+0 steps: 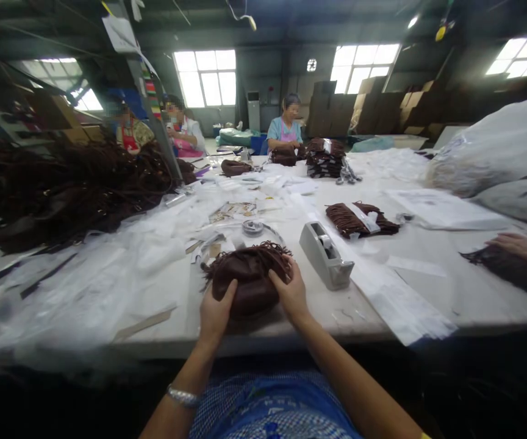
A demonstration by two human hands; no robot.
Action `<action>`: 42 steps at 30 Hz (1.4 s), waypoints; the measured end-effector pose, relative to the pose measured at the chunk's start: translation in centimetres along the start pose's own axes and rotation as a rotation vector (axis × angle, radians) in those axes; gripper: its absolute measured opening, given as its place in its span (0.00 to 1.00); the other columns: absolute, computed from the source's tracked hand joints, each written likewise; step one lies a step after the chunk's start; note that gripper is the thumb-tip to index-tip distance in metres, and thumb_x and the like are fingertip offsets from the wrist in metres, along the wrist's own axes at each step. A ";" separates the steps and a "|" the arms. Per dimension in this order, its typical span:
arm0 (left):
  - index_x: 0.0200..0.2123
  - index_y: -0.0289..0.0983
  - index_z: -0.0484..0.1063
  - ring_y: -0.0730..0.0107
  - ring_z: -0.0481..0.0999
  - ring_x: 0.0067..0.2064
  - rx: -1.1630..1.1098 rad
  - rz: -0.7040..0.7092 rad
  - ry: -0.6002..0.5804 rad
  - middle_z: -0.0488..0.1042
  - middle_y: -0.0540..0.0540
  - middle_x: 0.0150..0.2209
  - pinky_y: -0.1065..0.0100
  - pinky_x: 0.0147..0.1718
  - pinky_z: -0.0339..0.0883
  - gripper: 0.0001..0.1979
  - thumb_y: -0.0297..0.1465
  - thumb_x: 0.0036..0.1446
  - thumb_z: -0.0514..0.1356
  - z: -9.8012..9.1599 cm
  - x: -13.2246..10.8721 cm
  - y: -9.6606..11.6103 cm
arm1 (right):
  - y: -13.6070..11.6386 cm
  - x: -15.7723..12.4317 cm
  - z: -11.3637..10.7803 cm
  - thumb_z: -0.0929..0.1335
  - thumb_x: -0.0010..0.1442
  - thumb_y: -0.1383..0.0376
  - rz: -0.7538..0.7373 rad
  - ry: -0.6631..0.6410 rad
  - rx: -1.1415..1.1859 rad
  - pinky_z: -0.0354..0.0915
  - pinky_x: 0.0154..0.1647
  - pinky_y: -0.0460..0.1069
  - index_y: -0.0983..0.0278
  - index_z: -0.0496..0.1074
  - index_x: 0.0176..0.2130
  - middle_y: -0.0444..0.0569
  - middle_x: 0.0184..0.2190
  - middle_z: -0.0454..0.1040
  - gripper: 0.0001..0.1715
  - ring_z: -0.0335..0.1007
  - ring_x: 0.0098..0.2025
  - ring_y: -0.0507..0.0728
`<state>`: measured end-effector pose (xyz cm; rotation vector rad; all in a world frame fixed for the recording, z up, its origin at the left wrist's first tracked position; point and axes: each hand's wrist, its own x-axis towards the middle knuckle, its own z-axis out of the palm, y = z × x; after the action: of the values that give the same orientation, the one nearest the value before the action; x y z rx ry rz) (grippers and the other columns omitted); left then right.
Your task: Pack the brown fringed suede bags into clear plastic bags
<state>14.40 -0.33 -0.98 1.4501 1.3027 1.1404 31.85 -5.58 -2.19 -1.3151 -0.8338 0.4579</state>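
Both hands hold a dark brown leather piece with a fringed edge point(245, 283) at the front edge of the white table point(181, 323). My left hand point(216, 308) grips its left side, thumb on top and the other fingers hidden underneath. On the right side, my right hand point(290, 286) has its thumb on the leather and its fingers at the fringe. A grey tape dispenser point(327, 256) stands just right of the piece. Behind the piece lies a coiled grey strip point(253, 228).
A wrapped brown fringe bundle point(359, 219) lies at the right. Clear plastic sheets point(121, 274) and a large brown heap point(85, 183) fill the left. Another person's hand point(524, 249) rests on dark fringe at far right. Three people sit farther back.
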 end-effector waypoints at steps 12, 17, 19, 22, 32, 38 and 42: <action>0.55 0.40 0.69 0.53 0.71 0.57 0.660 0.835 0.050 0.73 0.39 0.55 0.54 0.57 0.63 0.21 0.39 0.60 0.61 -2.9 -1.2 3.9 | 2.1 -2.0 -2.5 0.67 0.64 0.59 -0.272 -0.067 -0.401 0.64 0.60 0.60 0.59 0.61 0.64 0.55 0.55 0.71 0.31 0.67 0.58 0.63; 0.52 0.35 0.71 0.54 0.74 0.51 0.902 0.907 -0.281 0.76 0.38 0.49 0.58 0.50 0.68 0.20 0.40 0.60 0.60 1.7 2.5 6.7 | 2.4 -2.5 -2.7 0.67 0.64 0.60 -0.322 -0.042 -0.433 0.68 0.56 0.58 0.58 0.61 0.64 0.54 0.51 0.73 0.31 0.70 0.54 0.63; 0.45 0.36 0.75 0.55 0.76 0.45 0.949 0.832 -0.377 0.78 0.40 0.43 0.61 0.42 0.69 0.16 0.41 0.61 0.59 2.7 3.8 7.3 | 2.6 -2.6 -2.7 0.67 0.64 0.60 -0.327 -0.041 -0.435 0.69 0.54 0.57 0.58 0.61 0.64 0.54 0.50 0.73 0.31 0.71 0.53 0.62; 0.30 0.37 0.75 0.60 0.75 0.35 0.845 0.646 -0.588 0.77 0.44 0.31 0.64 0.35 0.66 0.21 0.46 0.63 0.54 3.3 5.5 7.6 | 2.6 -2.5 -2.6 0.67 0.64 0.61 -0.319 -0.051 -0.427 0.69 0.54 0.56 0.58 0.62 0.63 0.54 0.50 0.73 0.29 0.71 0.52 0.62; 0.34 0.38 0.79 0.58 0.77 0.33 0.318 0.208 -0.668 0.80 0.43 0.31 0.63 0.34 0.69 0.31 0.57 0.57 0.50 2.2 7.0 7.4 | 1.8 -2.4 -2.6 0.66 0.65 0.59 -0.193 -0.073 -0.355 0.68 0.53 0.54 0.60 0.72 0.54 0.52 0.45 0.76 0.19 0.73 0.49 0.61; 0.47 0.42 0.74 0.51 0.74 0.48 0.795 0.715 -0.487 0.77 0.41 0.46 0.60 0.45 0.66 0.29 0.50 0.44 0.68 1.2 2.4 8.3 | 0.6 -2.6 -3.0 0.65 0.66 0.55 -0.158 -0.048 -0.303 0.68 0.43 0.50 0.59 0.78 0.41 0.48 0.34 0.74 0.16 0.72 0.37 0.57; 0.29 0.40 0.74 0.62 0.74 0.32 0.727 0.691 -0.530 0.75 0.47 0.29 0.66 0.33 0.63 0.20 0.52 0.53 0.61 2.7 2.0 7.7 | 1.0 -2.2 -3.0 0.62 0.66 0.51 -0.084 -0.069 -0.178 0.66 0.36 0.48 0.62 0.75 0.29 0.45 0.27 0.71 0.24 0.69 0.32 0.55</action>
<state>18.80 0.90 6.04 2.6608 0.8644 0.5762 32.90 -8.90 -3.81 -1.4278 -1.0018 0.3712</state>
